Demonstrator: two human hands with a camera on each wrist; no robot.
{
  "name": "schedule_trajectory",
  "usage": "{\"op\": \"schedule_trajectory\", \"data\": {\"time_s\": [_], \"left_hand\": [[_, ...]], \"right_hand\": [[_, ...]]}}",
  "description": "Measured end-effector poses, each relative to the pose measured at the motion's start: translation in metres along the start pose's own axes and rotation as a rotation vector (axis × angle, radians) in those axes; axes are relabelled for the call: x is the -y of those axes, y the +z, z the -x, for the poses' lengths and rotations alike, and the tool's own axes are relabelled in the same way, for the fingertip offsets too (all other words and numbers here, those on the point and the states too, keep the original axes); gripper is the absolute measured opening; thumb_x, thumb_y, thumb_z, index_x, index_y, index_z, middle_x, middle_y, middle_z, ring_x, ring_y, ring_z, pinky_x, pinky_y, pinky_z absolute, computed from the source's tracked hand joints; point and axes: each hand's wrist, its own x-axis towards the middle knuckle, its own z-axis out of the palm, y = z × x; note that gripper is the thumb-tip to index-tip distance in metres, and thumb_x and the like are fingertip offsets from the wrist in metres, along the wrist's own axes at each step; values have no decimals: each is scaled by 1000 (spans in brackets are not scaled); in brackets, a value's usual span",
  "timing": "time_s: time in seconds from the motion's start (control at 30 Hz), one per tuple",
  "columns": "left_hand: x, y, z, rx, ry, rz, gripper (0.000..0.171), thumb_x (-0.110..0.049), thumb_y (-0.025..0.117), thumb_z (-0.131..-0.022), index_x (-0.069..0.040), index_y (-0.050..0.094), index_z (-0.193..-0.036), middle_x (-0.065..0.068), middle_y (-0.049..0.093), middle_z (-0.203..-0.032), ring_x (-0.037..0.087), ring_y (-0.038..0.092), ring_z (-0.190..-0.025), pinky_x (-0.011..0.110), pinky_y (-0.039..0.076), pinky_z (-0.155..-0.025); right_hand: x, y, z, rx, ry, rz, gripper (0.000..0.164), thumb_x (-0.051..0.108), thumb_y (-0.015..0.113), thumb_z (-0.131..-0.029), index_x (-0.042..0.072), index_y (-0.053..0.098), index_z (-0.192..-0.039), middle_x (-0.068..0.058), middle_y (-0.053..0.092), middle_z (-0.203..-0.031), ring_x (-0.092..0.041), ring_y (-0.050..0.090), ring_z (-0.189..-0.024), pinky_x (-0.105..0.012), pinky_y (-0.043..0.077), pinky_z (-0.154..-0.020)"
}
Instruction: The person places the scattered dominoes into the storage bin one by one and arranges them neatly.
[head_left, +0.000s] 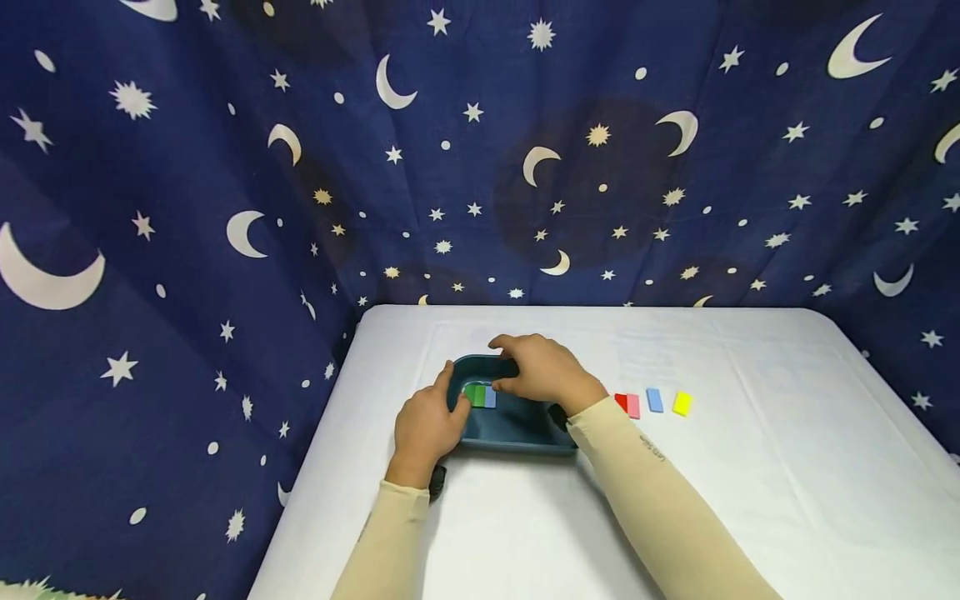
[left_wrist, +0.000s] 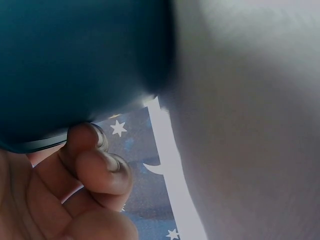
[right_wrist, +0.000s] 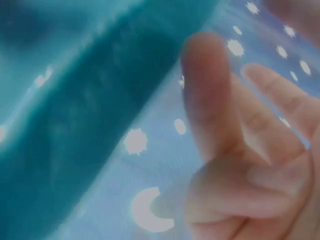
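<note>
A teal plastic tray (head_left: 517,425) sits on the white table. In the head view, my left hand (head_left: 426,423) holds its left side, the thumb over the rim inside; the left wrist view shows the other fingers (left_wrist: 105,175) curled by the tray's outside. Green tiles (head_left: 475,396) and a blue tile (head_left: 491,397) lie side by side in the tray, near that thumb. My right hand (head_left: 546,368) hovers over the tray's far edge with thumb and index finger apart. Nothing shows between them, and in the right wrist view its fingers are spread beside the tray wall (right_wrist: 100,100).
Right of the tray lie a red tile (head_left: 622,402), partly behind the right forearm, a pink tile (head_left: 633,406), a blue tile (head_left: 655,400) and a yellow tile (head_left: 682,403). A dark blue curtain (head_left: 480,183) with moons and stars hangs behind and left of the table.
</note>
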Motion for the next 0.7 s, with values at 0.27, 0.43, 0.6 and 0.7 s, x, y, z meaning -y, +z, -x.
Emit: {"op": "schedule_trajectory", "data": {"time_s": [0.27,0.43,0.6,0.7], "left_hand": [[0,-1,2,2,-8,16,66,-41,64,-101,-19,49,-160,13,74,-89,22,60,-57,39,47,-48],[2,-4,0,-4,7,7,66,-40,65,-100,-17,50,-160,14,73,-87,21,59,-56,38,46,-47],[0,-3,-1,-1,8,10,66,-40,65,-100,-17,49,-160,13,73,-85,21,58,-56,38,45,-47],[-2,0,2,-1,-9,13,66,-40,65,-100,-18,49,-160,13,73,-88,22,60,-58,39,46,-49]], "right_hand": [[-23,-35,51,-296,-16,13,71,41,81,-91,23,54,-154,0,70,-132,-16,70,-89,-45,56,-75],[-33,-33,85,-459,-35,-24,71,37,80,-93,23,52,-157,2,65,-138,-7,61,-69,-34,49,-60],[-53,-28,113,-555,-11,-43,70,30,82,-90,23,54,-155,1,63,-139,-9,66,-72,-36,48,-60],[-70,-24,123,-590,12,-46,71,24,83,-89,21,56,-154,0,60,-144,-10,67,-74,-39,49,-65]]}}
